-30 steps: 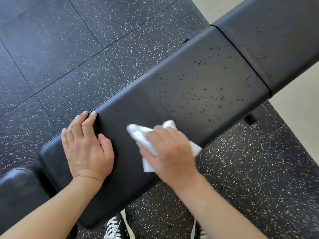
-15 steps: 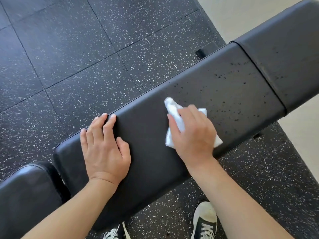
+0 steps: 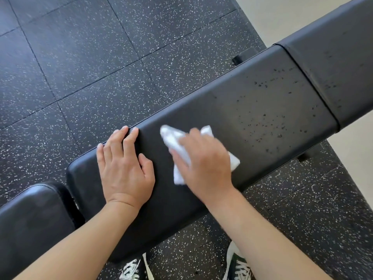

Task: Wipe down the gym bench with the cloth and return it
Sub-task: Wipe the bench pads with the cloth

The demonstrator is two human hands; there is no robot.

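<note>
A black padded gym bench runs diagonally from lower left to upper right, and its right part is dotted with small droplets. My right hand presses a crumpled white cloth onto the middle pad, with its fingers curled over the cloth. My left hand rests flat on the pad's left end, fingers straight and reaching the far edge. Most of the cloth is hidden under my right hand.
A second pad joins at the upper right and another black pad lies at the lower left. Speckled black rubber floor tiles surround the bench, with pale flooring beyond. My two sneakers stand below the bench.
My right hand slid the cloth right along the pad half a second ago, and now it has come back left toward my left hand. My left hand stays planted on the pad.
</note>
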